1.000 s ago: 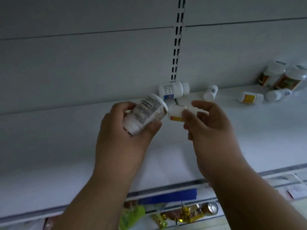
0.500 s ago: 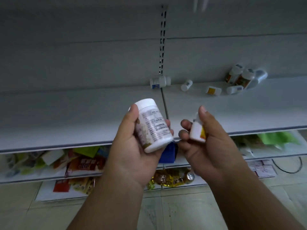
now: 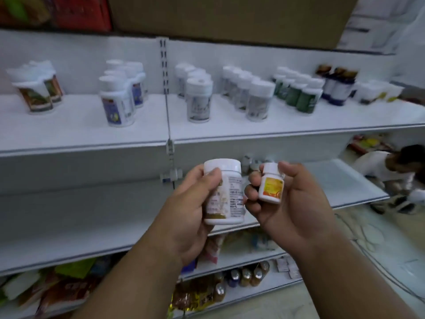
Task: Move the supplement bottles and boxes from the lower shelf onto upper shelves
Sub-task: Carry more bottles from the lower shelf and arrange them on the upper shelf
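A large white bottle (image 3: 224, 194) is held upright in the left hand (image 3: 190, 210), its fingers wrapped round the label, and a small bottle with an orange label (image 3: 271, 184) is pinched in the curled fingers of the right hand (image 3: 292, 203), both carried in front of the lower shelf (image 3: 80, 229) and below the front edge of the upper shelf (image 3: 87, 134). Since the upper shelf is already lined with close rows of standing bottles (image 3: 243, 97), a row could be knocked over if either bottle is set down too near one. The small bottle, gripped only lightly, could be dropped if it is caught on the shelf's front edge while being raised.
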